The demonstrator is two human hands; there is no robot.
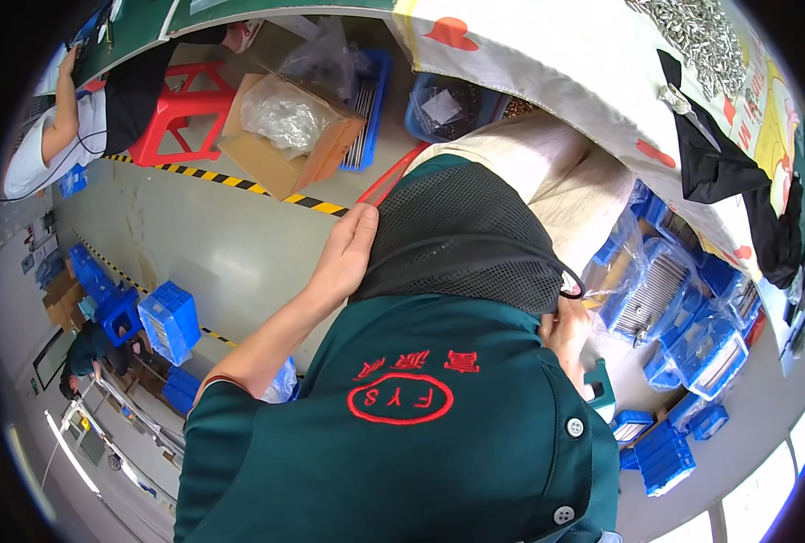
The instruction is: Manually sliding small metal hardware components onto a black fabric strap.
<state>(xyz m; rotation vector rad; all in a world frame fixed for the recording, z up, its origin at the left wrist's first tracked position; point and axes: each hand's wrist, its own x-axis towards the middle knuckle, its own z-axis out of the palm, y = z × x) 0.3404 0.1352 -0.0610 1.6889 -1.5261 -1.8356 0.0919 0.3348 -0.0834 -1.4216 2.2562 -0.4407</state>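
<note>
A piece of black mesh fabric (pixel 457 240) with a dark band across it lies over my lap, below my green shirt. At its left edge is my left hand (pixel 348 249), fingers pressed together and their tips partly hidden. A red plastic edge (pixel 391 181) runs right beside those fingertips; I cannot tell whether they grip it or the mesh. My right hand (pixel 565 335) is at the mesh's right side, under a small black loop (pixel 572 282). Its fingers are curled, and what they hold, if anything, is hidden. Pale cloth (pixel 547 163) covers my legs, which reach under the table.
A table with a white patterned cover (pixel 529 54) bears a pile of small metal parts (pixel 701 41). Left are an open carton (pixel 285 136) with clear plastic, a red stool (pixel 181 113) and a person (pixel 67 127). Blue crates (pixel 710 353) with bagged rods stand right.
</note>
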